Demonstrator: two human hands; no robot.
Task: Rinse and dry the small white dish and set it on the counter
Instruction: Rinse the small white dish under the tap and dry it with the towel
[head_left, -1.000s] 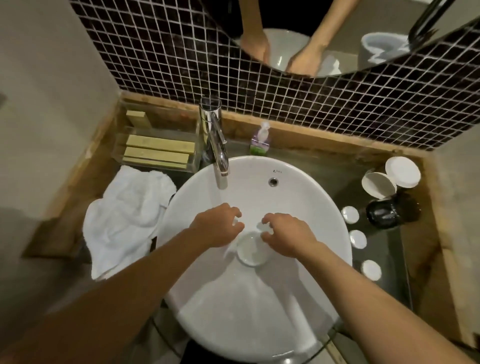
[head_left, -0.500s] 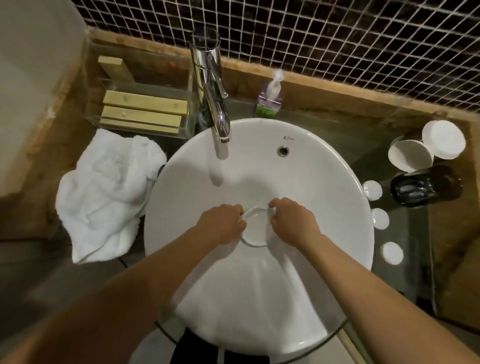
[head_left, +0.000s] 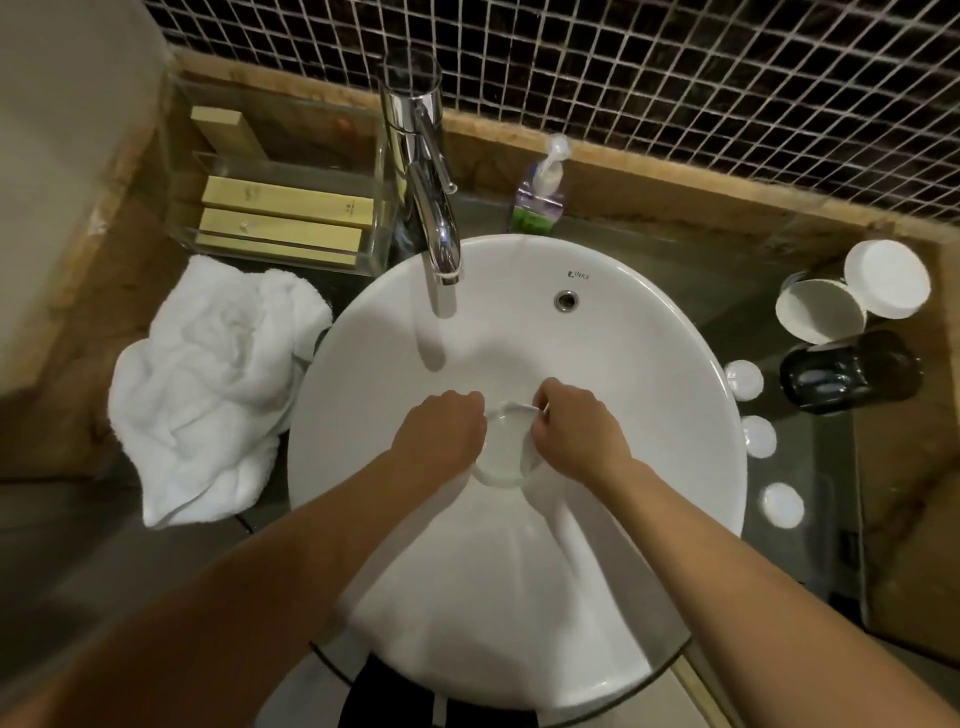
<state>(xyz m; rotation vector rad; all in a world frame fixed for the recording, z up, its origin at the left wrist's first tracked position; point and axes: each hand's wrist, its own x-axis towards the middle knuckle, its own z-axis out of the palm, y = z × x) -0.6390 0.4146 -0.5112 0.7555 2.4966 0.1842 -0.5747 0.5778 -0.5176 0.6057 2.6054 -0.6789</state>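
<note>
Dark mosaic tile (head_left: 675, 93) backs a glass-topped vanity tabletop (head_left: 810, 545) framed by a wooden ledge, where a round white ceramic basin (head_left: 649, 364) fills the centre beneath a chrome tap (head_left: 436, 228). Inside the bowl, the small white dish (head_left: 501, 452) is held low over the middle, well inside the rim, with bare porcelain open on every side. The left hand (head_left: 441, 441) is curled around the dish's left edge, and the right hand (head_left: 576, 431) pinches its right edge with the fingers closed on the rim. A crumpled white towel (head_left: 208, 384) lies on the tabletop just beside the basin's left rim. Behind it stands a clear box of pale yellow cartons (head_left: 283, 218). To the right, three small white round lids (head_left: 758, 436) line the basin's edge, near a dark glass jar (head_left: 847, 371) and two white paper-capped cups (head_left: 852, 296). A small pump bottle (head_left: 540, 200) stands behind the basin, against the ledge.
</note>
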